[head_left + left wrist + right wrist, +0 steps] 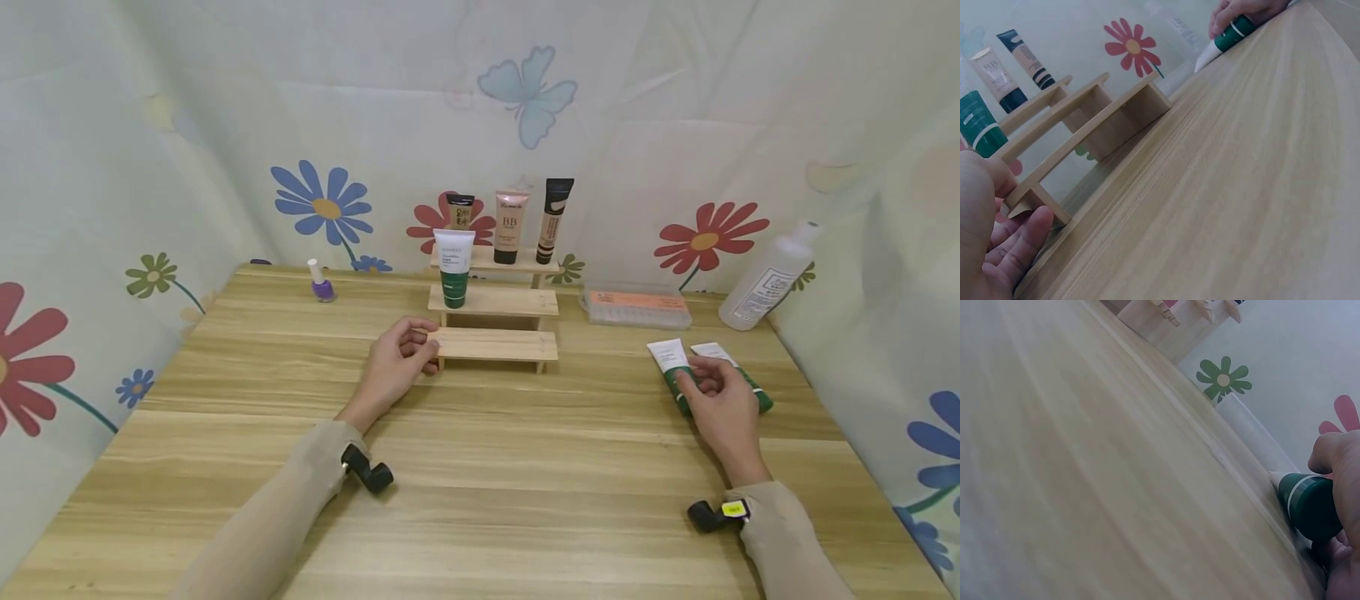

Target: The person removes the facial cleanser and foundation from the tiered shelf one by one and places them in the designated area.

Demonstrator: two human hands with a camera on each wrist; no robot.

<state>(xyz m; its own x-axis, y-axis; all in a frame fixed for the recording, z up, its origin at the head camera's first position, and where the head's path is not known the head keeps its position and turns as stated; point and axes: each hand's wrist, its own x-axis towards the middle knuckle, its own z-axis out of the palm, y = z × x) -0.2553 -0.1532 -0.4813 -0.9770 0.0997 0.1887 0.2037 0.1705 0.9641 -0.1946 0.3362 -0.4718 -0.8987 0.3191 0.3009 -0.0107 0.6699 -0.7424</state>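
Note:
My left hand (pixel 397 357) grips the left end of the lowest step of a three-step wooden display rack (pixel 495 343), thumb on top and fingers at its side. On the right, my right hand (pixel 726 408) pinches a white-and-green squeeze tube (pixel 667 354) lying on the table. A second such tube (pixel 756 398) lies beside it, partly hidden by the hand. In the right wrist view, the green end of the held tube (pixel 1311 506) shows between thumb and fingers. Another white-and-green tube (pixel 453 267) stands on the rack's middle step.
The top step bears a black-capped tube (pixel 461 212), a pink BB cream tube (pixel 510 225) and a beige-and-black tube (pixel 553 221). Purple nail polish (pixel 322 287) stands left. Behind the right hand are a clear plastic case (pixel 637 308) and a white bottle (pixel 772 279).

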